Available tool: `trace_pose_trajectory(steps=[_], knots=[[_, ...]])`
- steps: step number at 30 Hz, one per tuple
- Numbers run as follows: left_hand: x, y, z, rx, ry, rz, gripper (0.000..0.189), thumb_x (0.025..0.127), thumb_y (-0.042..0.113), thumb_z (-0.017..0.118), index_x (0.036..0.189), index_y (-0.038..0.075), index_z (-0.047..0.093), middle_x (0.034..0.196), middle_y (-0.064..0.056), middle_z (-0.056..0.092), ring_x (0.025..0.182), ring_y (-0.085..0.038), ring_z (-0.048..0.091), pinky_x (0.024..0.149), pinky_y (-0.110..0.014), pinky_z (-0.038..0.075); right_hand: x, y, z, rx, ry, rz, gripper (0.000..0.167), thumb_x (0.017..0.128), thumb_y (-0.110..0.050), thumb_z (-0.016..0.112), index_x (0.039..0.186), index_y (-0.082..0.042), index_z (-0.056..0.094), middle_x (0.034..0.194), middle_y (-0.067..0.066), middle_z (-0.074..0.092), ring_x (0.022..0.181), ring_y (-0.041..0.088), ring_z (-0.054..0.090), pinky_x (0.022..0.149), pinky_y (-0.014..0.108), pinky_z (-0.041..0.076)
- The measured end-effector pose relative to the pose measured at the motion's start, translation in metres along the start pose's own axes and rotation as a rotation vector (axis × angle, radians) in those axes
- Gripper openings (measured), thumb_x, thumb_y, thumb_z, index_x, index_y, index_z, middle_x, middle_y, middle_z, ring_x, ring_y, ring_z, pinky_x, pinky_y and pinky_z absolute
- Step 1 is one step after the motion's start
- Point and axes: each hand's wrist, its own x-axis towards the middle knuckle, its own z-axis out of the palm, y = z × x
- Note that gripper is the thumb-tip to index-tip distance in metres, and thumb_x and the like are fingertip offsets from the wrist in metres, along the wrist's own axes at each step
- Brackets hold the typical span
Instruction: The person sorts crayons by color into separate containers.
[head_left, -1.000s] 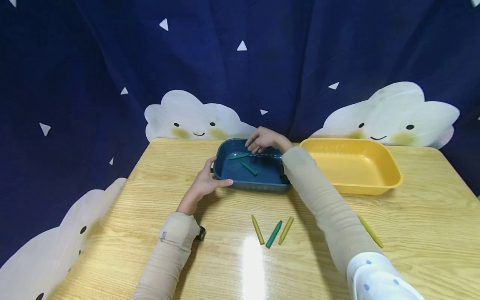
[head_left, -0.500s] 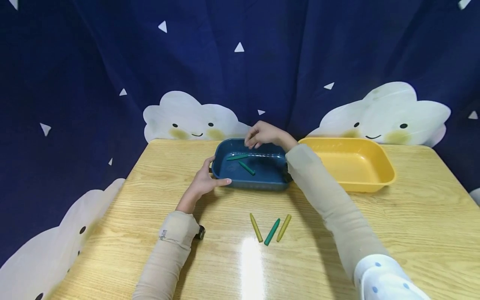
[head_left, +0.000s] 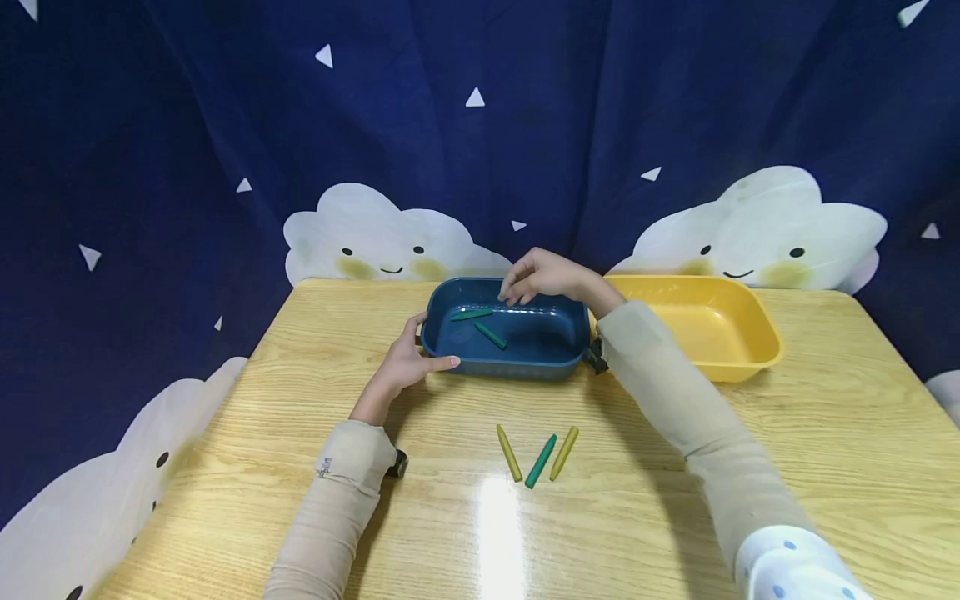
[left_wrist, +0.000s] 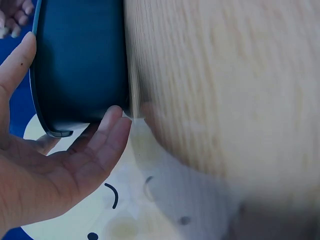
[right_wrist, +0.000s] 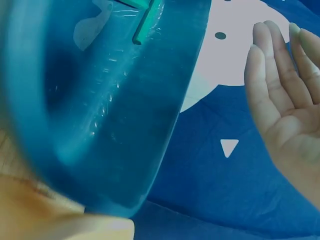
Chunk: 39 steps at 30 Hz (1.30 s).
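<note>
My left hand (head_left: pixel 405 363) holds the left end of a dark blue plastic bin (head_left: pixel 547 343). In the left wrist view its thumb lies along the rim and the other fingers rest against the bin's outer end wall. Two green crayons (head_left: pixel 491 335) lie on the bin's floor, toward the left. Over the bin's back rim hovers my right hand (head_left: pixel 546 275), fingers loosely bent; the right wrist view shows nothing in that hand (right_wrist: pixel 290 95). On the table in front lie a yellow crayon (head_left: pixel 509 453), a green crayon (head_left: pixel 541 462) and another yellow crayon (head_left: pixel 564 453).
A yellow plastic bin (head_left: pixel 720 333) stands right beside the blue one, partly behind my right forearm. The wooden table (head_left: pixel 442 500) ends at a dark blue curtain (head_left: pixel 405 125) with clouds and triangles.
My right hand has risen slightly from the blue bin, then shifted right. A yellow crayon at the table's right is now hidden by my right arm. The left hand keeps its hold.
</note>
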Motion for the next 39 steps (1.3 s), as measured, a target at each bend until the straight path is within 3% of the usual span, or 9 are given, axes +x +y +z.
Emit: trace_pose_trajectory(steps=[4, 11, 15, 21, 26, 31, 39], knots=[[0.0, 0.001, 0.0, 0.013, -0.002, 0.007, 0.095, 0.072, 0.022, 0.078, 0.145, 0.015, 0.017, 0.13, -0.022, 0.039, 0.116, -0.035, 0.041, 0.093, -0.045, 0.037, -0.013, -0.002, -0.001, 0.021, -0.01, -0.016, 0.017, 0.087, 0.001, 0.054, 0.098, 0.008, 0.066, 0.093, 0.016, 0.066, 0.09, 0.034, 0.061, 0.075, 0.033, 0.05], [0.0, 0.0, 0.0, 0.027, -0.01, 0.012, 0.095, 0.073, 0.023, 0.077, 0.145, 0.014, 0.016, 0.131, -0.021, 0.037, 0.116, -0.035, 0.041, 0.091, -0.045, 0.039, -0.033, -0.007, -0.001, 0.024, -0.068, -0.101, 0.022, 0.088, 0.004, 0.047, 0.1, 0.01, 0.064, 0.094, 0.024, 0.064, 0.08, 0.021, 0.063, 0.074, 0.036, 0.051], [0.0, -0.001, 0.0, 0.022, -0.014, 0.011, 0.095, 0.073, 0.024, 0.077, 0.145, 0.015, 0.016, 0.131, -0.021, 0.037, 0.115, -0.035, 0.041, 0.089, -0.045, 0.04, -0.044, -0.009, -0.003, 0.033, -0.12, -0.153, 0.025, 0.086, 0.008, 0.044, 0.102, 0.012, 0.062, 0.093, 0.019, 0.065, 0.08, 0.021, 0.062, 0.073, 0.037, 0.05], [-0.001, 0.0, 0.001, 0.012, -0.015, 0.014, 0.095, 0.073, 0.024, 0.077, 0.145, 0.015, 0.016, 0.13, -0.022, 0.038, 0.115, -0.035, 0.041, 0.09, -0.045, 0.039, -0.059, -0.012, -0.007, 0.052, -0.155, -0.186, 0.019, 0.085, 0.006, 0.054, 0.102, 0.012, 0.061, 0.093, 0.015, 0.065, 0.083, 0.026, 0.062, 0.071, 0.031, 0.05], [-0.001, 0.001, 0.001, 0.001, -0.013, 0.016, 0.093, 0.074, 0.021, 0.077, 0.144, 0.014, 0.017, 0.129, -0.022, 0.039, 0.115, -0.034, 0.041, 0.092, -0.046, 0.037, -0.07, -0.012, -0.007, 0.041, -0.135, -0.227, 0.015, 0.083, 0.001, 0.061, 0.096, 0.009, 0.062, 0.085, 0.014, 0.063, 0.074, 0.019, 0.058, 0.067, 0.028, 0.048], [-0.001, 0.001, 0.002, 0.009, -0.017, 0.013, 0.093, 0.074, 0.022, 0.076, 0.145, 0.015, 0.016, 0.129, -0.022, 0.039, 0.115, -0.035, 0.041, 0.092, -0.046, 0.037, -0.08, -0.013, -0.005, 0.051, -0.134, -0.268, 0.017, 0.083, 0.003, 0.061, 0.099, 0.009, 0.061, 0.079, 0.008, 0.06, 0.067, 0.017, 0.051, 0.067, 0.029, 0.047], [-0.002, 0.002, 0.001, 0.015, -0.021, 0.009, 0.094, 0.074, 0.023, 0.077, 0.145, 0.015, 0.015, 0.13, -0.021, 0.038, 0.115, -0.034, 0.041, 0.091, -0.045, 0.038, -0.093, -0.015, -0.002, 0.067, -0.162, -0.244, 0.023, 0.082, 0.008, 0.058, 0.105, 0.012, 0.057, 0.084, 0.009, 0.062, 0.076, 0.02, 0.058, 0.074, 0.031, 0.05]])
